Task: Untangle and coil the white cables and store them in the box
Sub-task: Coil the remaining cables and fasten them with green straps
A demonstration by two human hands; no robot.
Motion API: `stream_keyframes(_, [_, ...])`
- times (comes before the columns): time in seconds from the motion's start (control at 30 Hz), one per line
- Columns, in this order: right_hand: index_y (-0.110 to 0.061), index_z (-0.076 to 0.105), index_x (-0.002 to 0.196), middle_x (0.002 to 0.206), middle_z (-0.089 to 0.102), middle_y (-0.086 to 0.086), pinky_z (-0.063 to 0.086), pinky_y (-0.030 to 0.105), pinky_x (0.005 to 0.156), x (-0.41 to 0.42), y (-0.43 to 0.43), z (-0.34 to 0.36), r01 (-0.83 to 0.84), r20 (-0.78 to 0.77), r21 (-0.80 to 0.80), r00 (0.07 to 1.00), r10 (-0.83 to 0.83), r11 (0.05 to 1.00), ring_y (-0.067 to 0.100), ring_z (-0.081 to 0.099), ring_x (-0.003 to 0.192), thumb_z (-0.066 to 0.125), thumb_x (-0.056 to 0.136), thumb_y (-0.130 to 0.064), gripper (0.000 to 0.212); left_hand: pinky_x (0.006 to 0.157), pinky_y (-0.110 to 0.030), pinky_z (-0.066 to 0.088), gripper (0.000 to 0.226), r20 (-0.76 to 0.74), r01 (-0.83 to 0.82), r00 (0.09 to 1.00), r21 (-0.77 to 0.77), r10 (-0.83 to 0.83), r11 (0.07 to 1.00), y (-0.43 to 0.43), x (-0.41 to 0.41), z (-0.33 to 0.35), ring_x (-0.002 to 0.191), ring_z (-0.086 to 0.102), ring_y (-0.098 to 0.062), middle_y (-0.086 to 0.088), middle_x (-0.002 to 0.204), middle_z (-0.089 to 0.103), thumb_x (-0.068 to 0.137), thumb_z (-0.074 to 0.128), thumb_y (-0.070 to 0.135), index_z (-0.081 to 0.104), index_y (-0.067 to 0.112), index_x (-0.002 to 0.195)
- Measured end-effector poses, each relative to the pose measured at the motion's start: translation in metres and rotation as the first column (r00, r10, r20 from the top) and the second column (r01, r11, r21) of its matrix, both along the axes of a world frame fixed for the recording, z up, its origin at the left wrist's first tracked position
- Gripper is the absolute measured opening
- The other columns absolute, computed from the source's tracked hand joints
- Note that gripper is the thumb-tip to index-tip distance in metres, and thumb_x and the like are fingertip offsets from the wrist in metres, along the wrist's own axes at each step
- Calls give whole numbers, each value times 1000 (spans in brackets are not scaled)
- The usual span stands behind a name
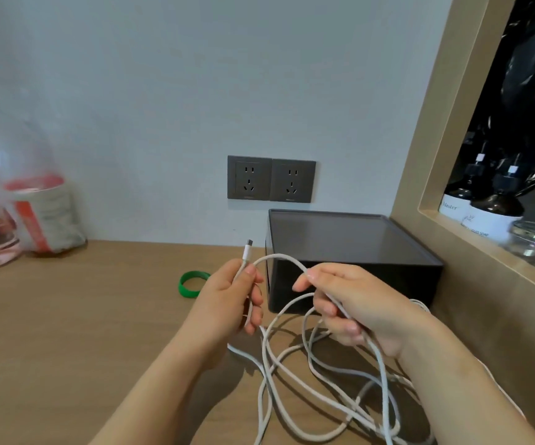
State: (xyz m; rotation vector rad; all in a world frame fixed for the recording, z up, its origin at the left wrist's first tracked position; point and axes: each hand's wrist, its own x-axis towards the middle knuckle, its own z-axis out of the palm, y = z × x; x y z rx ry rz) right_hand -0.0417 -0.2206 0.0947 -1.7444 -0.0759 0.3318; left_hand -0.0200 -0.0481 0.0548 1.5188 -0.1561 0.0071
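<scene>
White cables (291,364) run between two bare hands above a wooden desk (67,316), most of their length lying in a loose tangle on the wood below the wrists, just in front of the black box (352,239).

The left hand (227,300) pinches one strand between thumb and curled fingers just under its plug (247,248), which stands upright above the knuckles. From there the strand arches across to the right hand (352,303), whose fingers are curled round it, with further loops hanging from the palm to the desk. Neither hand is open, and both hold cable.

The step looks like finding a free end and starting a coil. To do it well, the left hand would likely serve as the fixed anchor at the plug, while the right lets the strand slide through a light grip and lays even loops. Any crossing should be lifted clear, not pulled tight, since a tug could cinch the strands that overlap near the desk's front edge.

The box sits against the wall, and its flat dark top appears to be closed, so it may need opening first. A green band (192,284) lies on the desk to its left, two grey wall sockets (271,179) sit above it, a clear plastic bag (9,187) sits at far left, and dark bottles (490,210) stand in a niche at right.
</scene>
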Motion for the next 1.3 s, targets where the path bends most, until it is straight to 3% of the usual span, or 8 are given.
stream_keyframes(0.17, [-10,60,84,55,37,1,26,18,35,22,-2,20,354,231,-46,914,-335,934,10,30,40,49,92,-12,14,37,-20,34,26,11,31,999,69,-31,997,-5,-3,0,38,40,-9,3,53,49,101,36,21,53,7,88])
stream_keyframes(0.3, [-21,56,78,67,51,-2,37,26,53,30,8,32,449,602,-117,741,-297,886,13,46,58,53,88,-11,14,38,-20,32,26,-22,44,999,19,-44,999,-10,-3,-2,39,39,-9,3,54,49,101,37,21,54,9,86])
stream_keyframes(0.53, [-24,58,96,78,66,-3,33,17,35,5,40,-20,323,336,111,878,-342,940,6,41,35,53,93,-18,8,36,-18,27,26,-139,-147,983,-238,116,960,-3,4,-4,38,35,-9,2,53,44,102,36,22,54,10,89])
stream_keyframes(0.63, [-25,60,95,62,64,-3,41,21,44,11,41,-28,299,317,25,903,-291,954,5,45,39,48,96,-22,12,36,-18,28,27,-119,-195,978,-195,174,961,-2,8,-5,38,36,-9,1,55,43,102,35,24,55,11,89])
stream_keyframes(0.77, [-11,63,82,42,48,-2,38,24,50,13,35,-32,357,257,136,888,-381,924,7,43,39,41,96,-12,26,39,-20,31,31,-46,-189,981,-52,187,981,-3,11,-7,40,39,-9,3,56,45,101,35,31,58,14,88])
stream_keyframes(0.93, [-19,58,90,60,55,-1,38,18,48,8,32,-38,391,405,34,836,-370,920,1,47,44,41,97,-17,18,45,-23,36,33,22,-130,991,65,129,989,-13,6,-11,44,44,-7,0,72,50,98,31,44,55,21,95])
stream_keyframes(1.13, [-39,54,87,73,61,-10,53,23,66,1,50,-52,283,599,-268,798,-71,921,1,59,74,46,97,-25,19,44,-24,41,41,-94,-145,986,-102,136,984,-8,10,-8,48,48,-13,-7,76,53,99,28,44,55,14,97])
stream_keyframes(1.3, [-47,48,83,73,60,-22,52,13,67,3,57,-57,296,616,-220,781,-103,930,-11,58,81,50,94,-31,20,52,-23,47,41,-81,-79,994,-107,70,991,-10,8,-6,53,55,-12,-4,66,57,90,40,51,57,13,89])
